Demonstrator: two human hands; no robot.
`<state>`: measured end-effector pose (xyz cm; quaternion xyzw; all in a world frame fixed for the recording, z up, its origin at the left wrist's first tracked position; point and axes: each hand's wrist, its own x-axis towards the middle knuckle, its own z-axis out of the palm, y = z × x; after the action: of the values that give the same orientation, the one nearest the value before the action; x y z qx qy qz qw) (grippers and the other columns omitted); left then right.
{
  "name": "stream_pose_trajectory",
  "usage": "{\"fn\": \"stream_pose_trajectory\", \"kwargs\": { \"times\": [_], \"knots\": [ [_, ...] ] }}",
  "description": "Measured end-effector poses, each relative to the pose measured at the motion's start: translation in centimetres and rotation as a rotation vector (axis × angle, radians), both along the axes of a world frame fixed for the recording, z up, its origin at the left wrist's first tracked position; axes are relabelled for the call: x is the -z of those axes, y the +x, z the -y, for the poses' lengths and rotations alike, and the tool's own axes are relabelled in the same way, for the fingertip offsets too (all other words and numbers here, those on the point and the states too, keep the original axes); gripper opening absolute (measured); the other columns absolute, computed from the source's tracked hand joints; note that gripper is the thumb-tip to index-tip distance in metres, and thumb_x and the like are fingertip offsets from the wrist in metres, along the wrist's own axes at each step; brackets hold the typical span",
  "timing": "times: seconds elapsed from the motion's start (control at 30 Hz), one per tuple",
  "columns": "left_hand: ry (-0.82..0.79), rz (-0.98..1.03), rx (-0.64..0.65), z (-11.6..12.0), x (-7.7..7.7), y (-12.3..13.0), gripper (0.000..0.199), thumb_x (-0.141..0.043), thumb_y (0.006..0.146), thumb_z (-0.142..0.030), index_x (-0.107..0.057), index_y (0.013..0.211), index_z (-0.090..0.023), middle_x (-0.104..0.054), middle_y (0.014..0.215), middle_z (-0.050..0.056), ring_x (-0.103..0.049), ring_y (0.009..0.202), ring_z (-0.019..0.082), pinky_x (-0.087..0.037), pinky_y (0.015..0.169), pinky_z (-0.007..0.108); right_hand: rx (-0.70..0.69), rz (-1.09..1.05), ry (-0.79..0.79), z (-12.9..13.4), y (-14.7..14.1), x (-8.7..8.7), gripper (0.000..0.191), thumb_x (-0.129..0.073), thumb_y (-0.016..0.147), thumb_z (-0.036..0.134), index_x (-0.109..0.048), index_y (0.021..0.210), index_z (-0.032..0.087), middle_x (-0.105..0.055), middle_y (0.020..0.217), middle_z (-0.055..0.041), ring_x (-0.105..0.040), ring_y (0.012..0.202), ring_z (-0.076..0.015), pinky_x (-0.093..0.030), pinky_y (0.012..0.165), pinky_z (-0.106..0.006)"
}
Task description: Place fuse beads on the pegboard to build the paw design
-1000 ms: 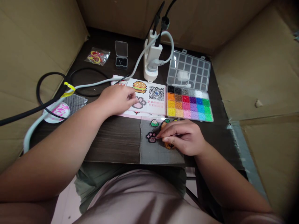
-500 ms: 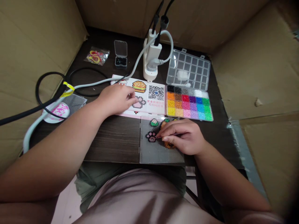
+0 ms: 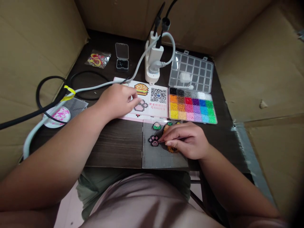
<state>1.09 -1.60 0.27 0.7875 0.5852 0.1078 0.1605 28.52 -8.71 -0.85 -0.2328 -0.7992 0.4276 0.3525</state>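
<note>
My right hand pinches a pair of thin pink tweezers above a clear pegboard. Their tips reach the right side of a black and pink bead paw; whether a bead sits between them is too small to tell. A green and white bead figure stands above the paw, and an orange bead figure is partly covered by my fingers. My left hand rests on a printed pattern sheet, fingers loosely bent, thumb apart, beside its paw picture.
A compartment box of coloured beads lies right of the sheet, its clear lid folded back. Behind are a white power strip, a small box of black beads and a plastic bag. Cables cross a round white dish at left.
The tweezer tips have shifted slightly right, from the middle of the paw's pad to its edge. My left hand stays on the pattern sheet.
</note>
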Motion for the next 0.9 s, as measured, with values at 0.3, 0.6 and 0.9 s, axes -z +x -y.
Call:
{"fn": "stream_pose_trajectory", "kwargs": {
  "times": [0.3, 0.6, 0.9],
  "knots": [
    [-0.319, 0.370, 0.611, 2.1, -1.6, 0.3, 0.031, -0.057, 0.090, -0.034, -0.088, 0.095, -0.032, -0.081, 0.079, 0.005, -0.068, 0.069, 0.019, -0.050, 0.068, 0.033, -0.011, 0.004, -0.012, -0.1, 0.0, -0.1, 0.005, -0.079, 0.094, 0.016, -0.081, 0.090, 0.016, -0.085, 0.086, -0.0123, -0.083, 0.079, -0.0193, -0.066, 0.077, -0.027],
    [-0.467, 0.363, 0.804, 2.9, -1.0, 1.2, 0.045, -0.061, 0.078, -0.013, -0.090, 0.105, -0.034, -0.082, 0.076, 0.001, -0.065, 0.059, 0.015, -0.047, 0.062, 0.029, -0.012, 0.006, -0.027, -0.1, 0.0, 0.1, 0.006, -0.079, 0.095, 0.019, -0.081, 0.090, 0.016, -0.085, 0.087, -0.0122, -0.083, 0.079, -0.0185, -0.066, 0.078, -0.026],
    [-0.411, 0.151, 0.823, 3.2, -1.0, 1.7, 0.055, -0.059, 0.080, -0.010, -0.086, 0.116, -0.040, -0.087, 0.092, -0.002, -0.073, 0.075, 0.018, -0.048, 0.069, 0.029, -0.014, -0.002, -0.026, 0.0, 0.0, 0.1, 0.006, -0.079, 0.095, 0.017, -0.081, 0.090, 0.015, -0.085, 0.087, -0.0123, -0.083, 0.079, -0.0186, -0.067, 0.079, -0.027]
  ]
}}
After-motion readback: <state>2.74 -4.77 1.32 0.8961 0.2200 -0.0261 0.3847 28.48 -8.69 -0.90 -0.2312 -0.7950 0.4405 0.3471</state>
